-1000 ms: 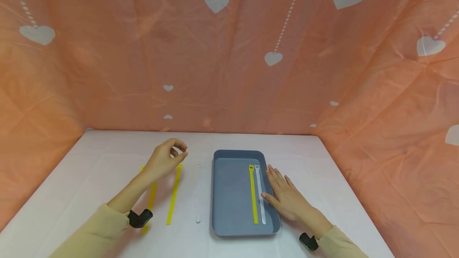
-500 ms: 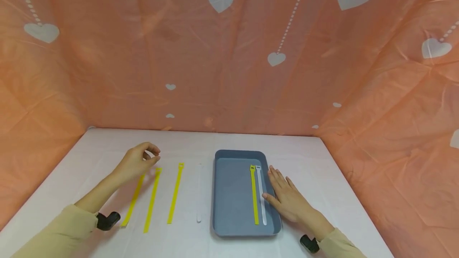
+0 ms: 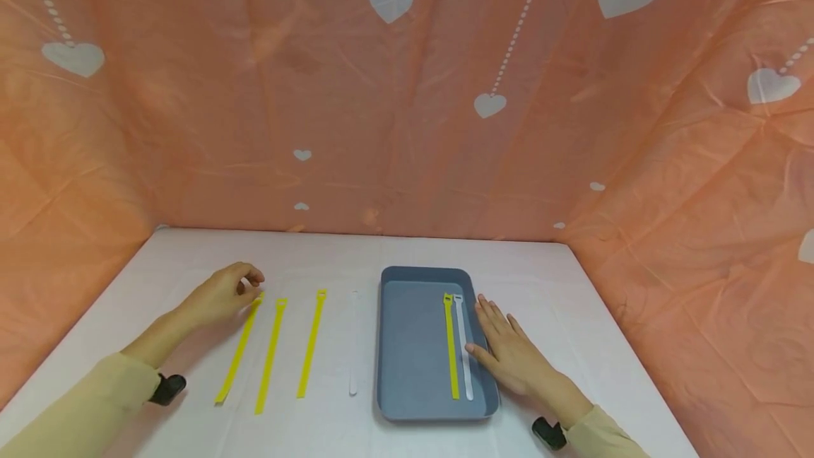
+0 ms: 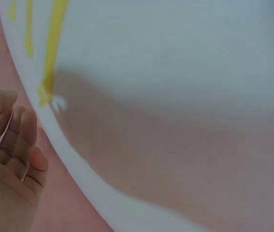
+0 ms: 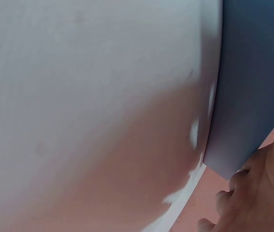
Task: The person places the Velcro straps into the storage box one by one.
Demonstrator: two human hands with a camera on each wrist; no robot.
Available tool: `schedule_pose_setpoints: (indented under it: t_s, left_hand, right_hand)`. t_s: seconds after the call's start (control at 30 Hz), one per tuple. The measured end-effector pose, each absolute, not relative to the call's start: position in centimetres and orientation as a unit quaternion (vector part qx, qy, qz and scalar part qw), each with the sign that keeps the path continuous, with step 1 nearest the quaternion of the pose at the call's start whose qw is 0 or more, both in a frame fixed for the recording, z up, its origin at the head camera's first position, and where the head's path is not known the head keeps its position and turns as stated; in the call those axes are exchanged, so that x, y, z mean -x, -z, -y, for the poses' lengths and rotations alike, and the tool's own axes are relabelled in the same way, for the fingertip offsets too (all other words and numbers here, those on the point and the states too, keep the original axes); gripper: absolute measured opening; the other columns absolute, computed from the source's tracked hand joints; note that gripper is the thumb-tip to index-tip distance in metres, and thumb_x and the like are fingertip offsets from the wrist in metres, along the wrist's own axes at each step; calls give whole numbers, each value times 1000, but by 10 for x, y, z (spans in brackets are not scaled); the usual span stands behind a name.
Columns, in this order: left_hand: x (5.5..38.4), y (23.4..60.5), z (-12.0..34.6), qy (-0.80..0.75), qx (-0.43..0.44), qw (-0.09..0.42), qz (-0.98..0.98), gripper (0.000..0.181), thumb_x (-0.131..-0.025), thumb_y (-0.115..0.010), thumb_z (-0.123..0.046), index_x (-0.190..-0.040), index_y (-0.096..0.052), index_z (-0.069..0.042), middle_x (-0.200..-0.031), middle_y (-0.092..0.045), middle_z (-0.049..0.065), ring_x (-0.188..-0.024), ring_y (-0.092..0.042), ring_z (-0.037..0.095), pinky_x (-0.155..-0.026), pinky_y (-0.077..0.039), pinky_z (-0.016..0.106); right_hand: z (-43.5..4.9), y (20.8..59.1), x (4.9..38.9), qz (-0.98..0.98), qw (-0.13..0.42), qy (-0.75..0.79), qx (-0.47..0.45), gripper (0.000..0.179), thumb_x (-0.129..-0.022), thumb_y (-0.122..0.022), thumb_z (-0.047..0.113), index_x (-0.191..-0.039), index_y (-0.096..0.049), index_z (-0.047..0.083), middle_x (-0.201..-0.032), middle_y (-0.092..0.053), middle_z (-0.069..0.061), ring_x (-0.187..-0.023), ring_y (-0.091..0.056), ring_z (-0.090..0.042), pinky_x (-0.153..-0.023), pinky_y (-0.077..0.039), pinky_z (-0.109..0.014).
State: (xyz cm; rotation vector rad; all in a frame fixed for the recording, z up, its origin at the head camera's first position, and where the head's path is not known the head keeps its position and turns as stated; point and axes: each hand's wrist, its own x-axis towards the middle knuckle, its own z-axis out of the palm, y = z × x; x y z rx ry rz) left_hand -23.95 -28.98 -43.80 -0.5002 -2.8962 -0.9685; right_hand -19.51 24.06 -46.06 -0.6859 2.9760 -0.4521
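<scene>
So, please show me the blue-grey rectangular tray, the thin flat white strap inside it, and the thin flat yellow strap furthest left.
Blue-grey rectangular tray [image 3: 410, 348]: head view, on its bare floor.
Thin flat white strap [image 3: 462, 336]: head view, near mid-length.
Leftmost thin flat yellow strap [image 3: 239, 353]: head view, near mid-length.

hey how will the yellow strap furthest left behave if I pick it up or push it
The leftmost yellow strap looks thin and narrow, so it's probably light for its length and may bend when lifted by one end. Being flat rather than round, it seems more likely to slide across the white tabletop than to roll if pushed.
</scene>
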Motion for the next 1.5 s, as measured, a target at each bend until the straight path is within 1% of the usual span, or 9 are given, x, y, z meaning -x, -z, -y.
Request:
schedule_pose_setpoints:
  t_s: [0.13, 0.23, 0.37, 0.57, 0.7, 0.9, 1.23, 1.37, 1.5]
  left_hand:
    - [242, 445, 295, 274, 169, 20, 947, 20, -93, -72, -3, -111, -67, 5, -106, -67, 13, -91, -62, 26, -74, -54, 38]
    - [243, 448, 297, 254, 171, 12, 952, 21, -91, -73, -4, -110, -67, 5, -102, -66, 10, -89, -62, 25, -75, -54, 41]
    - [242, 450, 296, 236, 165, 3, 958, 20, -91, -74, -6, -108, -67, 4, -97, -64, 8, -85, -60, 22, -72, -52, 40]
    - [239, 450, 293, 224, 159, 6, 962, 16, -91, -74, -5, -104, -67, 1, -92, -61, 5, -82, -58, 19, -69, -51, 38]
    - [239, 450, 292, 219, 156, 9, 963, 14, -91, -74, -4, -102, -68, 0, -91, -60, 4, -81, -57, 19, -68, -50, 37]
    - [239, 451, 290, 229, 142, 7, 963, 13, -91, -74, -4, -102, -68, 1, -91, -60, 4, -81, -57, 19, -69, -50, 37]
    - [238, 455, 289, 249, 133, 33, 959, 10, -89, -75, 1, -96, -67, -1, -88, -61, 5, -78, -56, 18, -65, -48, 33]
    - [238, 457, 288, 249, 137, 48, 958, 11, -89, -75, 3, -94, -67, -2, -87, -62, 5, -78, -57, 20, -66, -49, 35]
    - [238, 459, 287, 251, 139, 59, 956, 10, -88, -75, 4, -93, -68, -2, -87, -63, 5, -79, -59, 21, -69, -51, 38]
  right_hand:
    - [-240, 461, 195, -963, 19, 146, 226, 82, -107, -51, 50, -162, -22, -4, -171, -15, -19, -157, -17, -42, -122, -16, -66]
    - [-241, 462, 195, -963, 11, 143, 229, 81, -107, -51, 48, -161, -24, -6, -171, -17, -21, -156, -19, -43, -122, -17, -67]
    - [-241, 463, 196, -963, 11, 140, 229, 81, -108, -50, 49, -162, -23, -5, -171, -16, -20, -156, -18, -42, -122, -17, -67]
    - [-242, 464, 197, -964, 23, 142, 225, 83, -107, -49, 51, -163, -20, -3, -172, -12, -18, -157, -16, -41, -123, -15, -66]
    - [-242, 466, 198, -965, 26, 141, 221, 84, -107, -48, 53, -163, -19, -2, -173, -10, -15, -158, -15, -39, -123, -14, -65]
    - [-242, 466, 198, -964, 22, 144, 222, 83, -106, -51, 51, -163, -20, -2, -173, -12, -16, -158, -15, -40, -123, -15, -66]
    - [-241, 465, 197, -964, 25, 143, 221, 84, -107, -49, 53, -163, -20, -2, -173, -11, -16, -158, -15, -40, -123, -15, -66]
    - [-241, 465, 197, -964, 27, 144, 220, 84, -106, -50, 51, -163, -19, -2, -173, -11, -16, -158, -15, -39, -123, -14, -65]
    - [-241, 464, 197, -964, 26, 145, 220, 84, -107, -49, 52, -163, -19, -2, -173, -11, -16, -158, -15, -40, -123, -14, -66]
